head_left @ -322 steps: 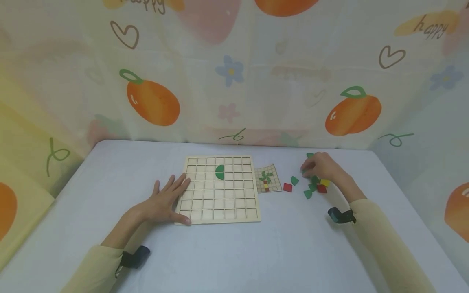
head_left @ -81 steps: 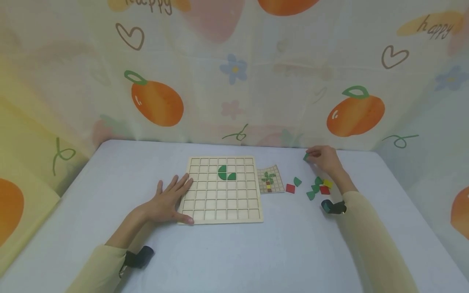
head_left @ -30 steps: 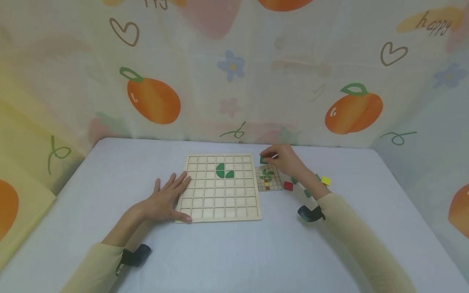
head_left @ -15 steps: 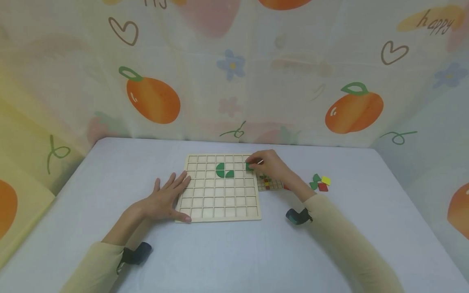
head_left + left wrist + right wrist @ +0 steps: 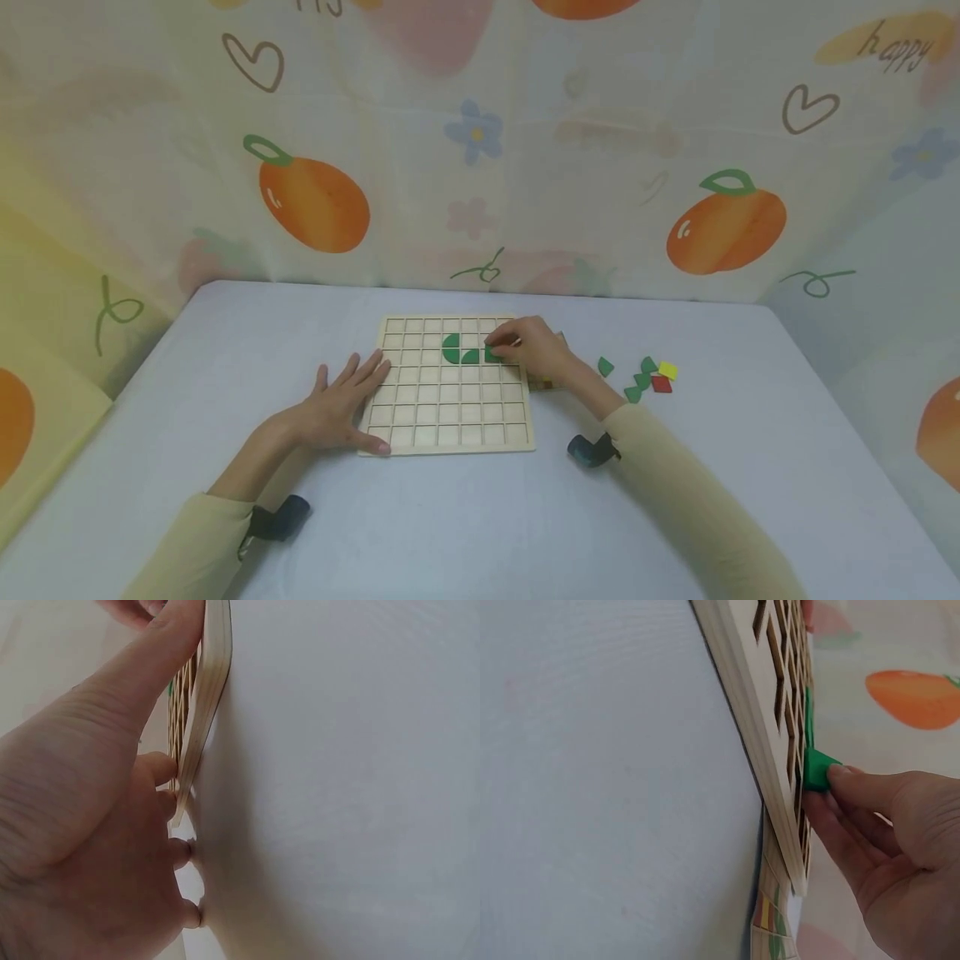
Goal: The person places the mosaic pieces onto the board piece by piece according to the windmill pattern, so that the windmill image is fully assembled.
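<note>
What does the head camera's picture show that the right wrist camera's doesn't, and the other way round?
Head only: the loose green pieces, yellow piece and red piece on the table, plus the sleeves.

Right wrist only: the layered side of the gridded board, close up.

Both: that board, the right hand pinching a green piece, part of the card.

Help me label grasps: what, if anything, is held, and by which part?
The right hand pinches a green piece by the end nearest that hand; the left hand merely rests, spread, at the left edge of the board.
</note>
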`<state>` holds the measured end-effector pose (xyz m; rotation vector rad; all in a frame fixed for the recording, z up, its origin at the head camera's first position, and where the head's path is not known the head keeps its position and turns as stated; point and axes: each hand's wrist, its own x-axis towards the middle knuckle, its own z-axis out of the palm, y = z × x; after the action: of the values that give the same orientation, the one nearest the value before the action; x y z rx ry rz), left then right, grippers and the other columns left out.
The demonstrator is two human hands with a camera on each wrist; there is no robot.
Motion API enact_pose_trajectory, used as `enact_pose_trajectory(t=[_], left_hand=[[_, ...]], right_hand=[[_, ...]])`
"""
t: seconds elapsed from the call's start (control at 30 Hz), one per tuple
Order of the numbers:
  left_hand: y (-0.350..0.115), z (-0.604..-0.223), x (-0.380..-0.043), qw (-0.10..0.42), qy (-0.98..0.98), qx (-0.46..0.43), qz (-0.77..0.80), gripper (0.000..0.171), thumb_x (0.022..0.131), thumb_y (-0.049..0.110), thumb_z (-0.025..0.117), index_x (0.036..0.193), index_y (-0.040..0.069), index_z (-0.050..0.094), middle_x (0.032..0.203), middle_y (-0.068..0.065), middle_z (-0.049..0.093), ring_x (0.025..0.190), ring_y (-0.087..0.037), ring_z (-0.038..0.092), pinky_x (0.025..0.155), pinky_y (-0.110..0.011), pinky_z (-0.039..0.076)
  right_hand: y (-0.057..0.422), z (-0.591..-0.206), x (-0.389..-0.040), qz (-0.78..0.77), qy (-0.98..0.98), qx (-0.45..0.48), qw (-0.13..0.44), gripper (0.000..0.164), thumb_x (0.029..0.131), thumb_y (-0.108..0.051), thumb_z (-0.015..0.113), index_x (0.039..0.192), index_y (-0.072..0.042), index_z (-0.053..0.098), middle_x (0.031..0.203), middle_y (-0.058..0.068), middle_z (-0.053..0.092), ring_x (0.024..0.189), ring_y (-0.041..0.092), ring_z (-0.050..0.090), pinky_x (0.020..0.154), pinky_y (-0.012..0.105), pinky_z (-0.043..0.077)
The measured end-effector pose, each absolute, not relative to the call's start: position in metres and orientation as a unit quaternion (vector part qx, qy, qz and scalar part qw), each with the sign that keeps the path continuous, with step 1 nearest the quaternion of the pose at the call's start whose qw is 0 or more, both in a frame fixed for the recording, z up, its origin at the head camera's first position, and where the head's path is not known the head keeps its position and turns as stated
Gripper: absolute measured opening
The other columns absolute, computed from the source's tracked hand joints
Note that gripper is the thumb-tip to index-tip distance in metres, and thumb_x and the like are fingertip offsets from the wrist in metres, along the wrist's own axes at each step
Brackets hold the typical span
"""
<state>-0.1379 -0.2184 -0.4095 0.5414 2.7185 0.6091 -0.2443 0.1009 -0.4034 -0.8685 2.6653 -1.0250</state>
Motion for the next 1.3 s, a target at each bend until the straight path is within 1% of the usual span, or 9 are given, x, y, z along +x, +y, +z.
enact_pose_trajectory(t=[0.17,0.37,0.53,0.8,1.07,1.3], left_hand=[[-0.218,-0.409,-0.137,0.151,0.945,0.188,0.219,0.125,0.067,0.061,0.081,0.156,0.002,0.015,0.164,-0.017,0.002,0.146,-0.047,-0.004,0.107,-0.072,-0.012],[-0.218,-0.409,-0.137,0.148,0.945,0.189,0.223,0.125,0.067,0.06,0.081,0.156,0.001,0.015,0.164,-0.018,0.002,0.146,-0.048,-0.005,0.106,-0.072,-0.012],[-0.218,-0.41,-0.137,0.147,0.945,0.188,0.224,0.126,0.066,0.06,0.081,0.156,0.002,0.015,0.164,-0.018,0.002,0.146,-0.047,-0.005,0.106,-0.071,-0.013],[-0.219,-0.413,-0.137,0.143,0.945,0.191,0.223,0.125,0.067,0.061,0.08,0.156,0.002,0.015,0.164,-0.017,0.002,0.146,-0.047,-0.005,0.106,-0.071,-0.013],[-0.219,-0.411,-0.136,0.143,0.944,0.192,0.229,0.124,0.067,0.06,0.081,0.156,0.002,0.015,0.164,-0.018,0.002,0.146,-0.048,-0.005,0.106,-0.071,-0.013],[-0.219,-0.411,-0.136,0.146,0.943,0.191,0.23,0.125,0.067,0.06,0.08,0.156,0.002,0.015,0.164,-0.017,0.002,0.146,-0.047,-0.006,0.106,-0.071,-0.013]], right_hand=[[0.098,-0.403,-0.242,-0.336,0.893,-0.291,0.074,0.021,0.092,-0.01,0.068,0.112,-0.005,0.073,0.109,0.006,0.073,0.099,0.019,0.066,0.086,0.031,0.053],[0.096,-0.404,-0.243,-0.338,0.889,-0.3,0.068,0.02,0.09,-0.008,0.07,0.11,-0.004,0.073,0.104,0.007,0.073,0.094,0.02,0.067,0.084,0.032,0.054],[0.092,-0.404,-0.241,-0.337,0.894,-0.288,0.069,0.02,0.09,-0.007,0.071,0.109,-0.004,0.073,0.106,0.006,0.072,0.095,0.019,0.066,0.083,0.03,0.054],[0.089,-0.405,-0.239,-0.333,0.896,-0.287,0.069,0.012,0.089,-0.005,0.071,0.099,-0.006,0.076,0.1,0.003,0.071,0.095,0.017,0.064,0.084,0.028,0.053],[0.09,-0.402,-0.24,-0.326,0.895,-0.293,0.079,0.016,0.091,-0.005,0.068,0.106,-0.005,0.075,0.106,0.004,0.072,0.098,0.017,0.065,0.085,0.028,0.053],[0.098,-0.389,-0.237,-0.325,0.895,-0.292,0.087,0.019,0.093,-0.009,0.067,0.11,-0.004,0.073,0.107,0.005,0.072,0.097,0.017,0.065,0.085,0.03,0.054]])
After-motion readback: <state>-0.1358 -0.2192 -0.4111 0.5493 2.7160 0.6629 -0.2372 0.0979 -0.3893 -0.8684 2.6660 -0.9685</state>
